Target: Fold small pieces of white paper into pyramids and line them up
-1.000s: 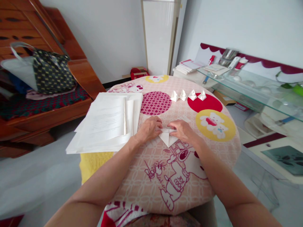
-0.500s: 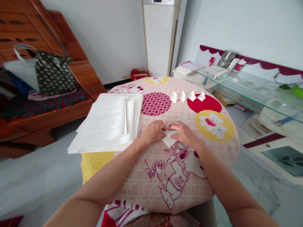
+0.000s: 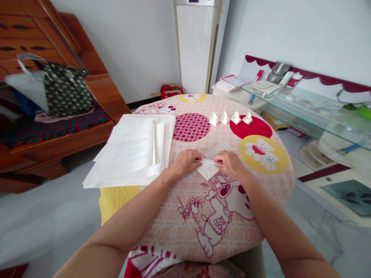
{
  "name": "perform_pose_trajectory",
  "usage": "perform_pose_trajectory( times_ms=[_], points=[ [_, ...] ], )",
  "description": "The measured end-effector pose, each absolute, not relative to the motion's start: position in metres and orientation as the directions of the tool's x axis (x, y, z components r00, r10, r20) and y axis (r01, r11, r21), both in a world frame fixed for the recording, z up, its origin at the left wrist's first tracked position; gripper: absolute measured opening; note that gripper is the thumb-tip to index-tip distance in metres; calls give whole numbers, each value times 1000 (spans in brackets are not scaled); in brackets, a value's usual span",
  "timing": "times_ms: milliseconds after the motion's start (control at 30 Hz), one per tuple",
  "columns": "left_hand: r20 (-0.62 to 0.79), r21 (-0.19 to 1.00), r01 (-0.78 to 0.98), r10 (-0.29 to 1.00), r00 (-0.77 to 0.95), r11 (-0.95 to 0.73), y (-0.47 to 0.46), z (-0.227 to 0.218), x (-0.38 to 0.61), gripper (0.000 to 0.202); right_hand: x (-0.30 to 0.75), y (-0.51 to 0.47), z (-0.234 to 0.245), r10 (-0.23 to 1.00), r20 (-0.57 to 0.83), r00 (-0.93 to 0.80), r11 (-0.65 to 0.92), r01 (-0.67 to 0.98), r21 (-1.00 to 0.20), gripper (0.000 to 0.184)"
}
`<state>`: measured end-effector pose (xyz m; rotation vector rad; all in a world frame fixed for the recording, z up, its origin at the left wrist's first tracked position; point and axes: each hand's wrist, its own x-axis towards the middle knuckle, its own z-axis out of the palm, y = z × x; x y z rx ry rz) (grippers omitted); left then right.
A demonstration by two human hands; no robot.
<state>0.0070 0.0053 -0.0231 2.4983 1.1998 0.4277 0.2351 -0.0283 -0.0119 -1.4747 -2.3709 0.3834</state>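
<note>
A small white folded paper (image 3: 208, 170) lies on the patterned tablecloth (image 3: 162, 216), its pointed corner toward me and its straight edge away. My left hand (image 3: 187, 161) pinches the paper's left corner, fingers closed. On the opposite corner my right hand (image 3: 228, 162) has its fingers curled and pressed together. Several folded white paper shapes (image 3: 236, 118) stand in a row beyond my hands, partly on the red circle of the cloth. Left of my left hand lies a stack of white paper sheets (image 3: 127, 146), some with print.
A glass shelf (image 3: 313, 116) with metal bowls and other items stands to the right. At the left is a wooden bench (image 3: 95, 88) bearing a dark patterned bag (image 3: 65, 88). A tall white cabinet-like unit (image 3: 194, 46) rises behind the round table.
My hands have moved slightly apart, out to the two side corners of the folded paper. More of the paper's middle shows between them now.
</note>
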Motion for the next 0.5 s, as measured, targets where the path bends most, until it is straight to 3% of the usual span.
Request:
perform_pose_trajectory(
  times_ms=[233, 500],
  points=[
    [254, 356, 694, 779, 573, -626, 13, -30, 6, 8, 225, -16, -21, 873, 248, -420, 477, 839, -261, 20],
    [303, 336, 592, 680, 668, -732, 10, -33, 5, 19, 224, -24, -19, 859, 169, -483, 507, 848, -154, 27]
  ],
)
